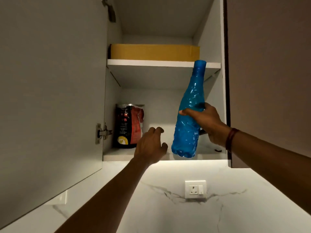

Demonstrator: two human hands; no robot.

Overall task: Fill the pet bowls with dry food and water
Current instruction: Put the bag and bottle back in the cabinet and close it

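Note:
A tall blue plastic bottle with a blue cap is tilted slightly, its base just above the front edge of the lower cupboard shelf. My right hand is wrapped around its middle. A black and red bag of dry food stands upright at the left back of that shelf. Raised in front of the shelf edge, my left hand has its fingers apart and holds nothing; it is between the bag and the bottle and touches neither. No pet bowls are in view.
The wall cupboard stands open, its grey door swung out to the left. A yellow box lies on the upper shelf. A closed brown door is on the right. Below is a white marble wall with a socket.

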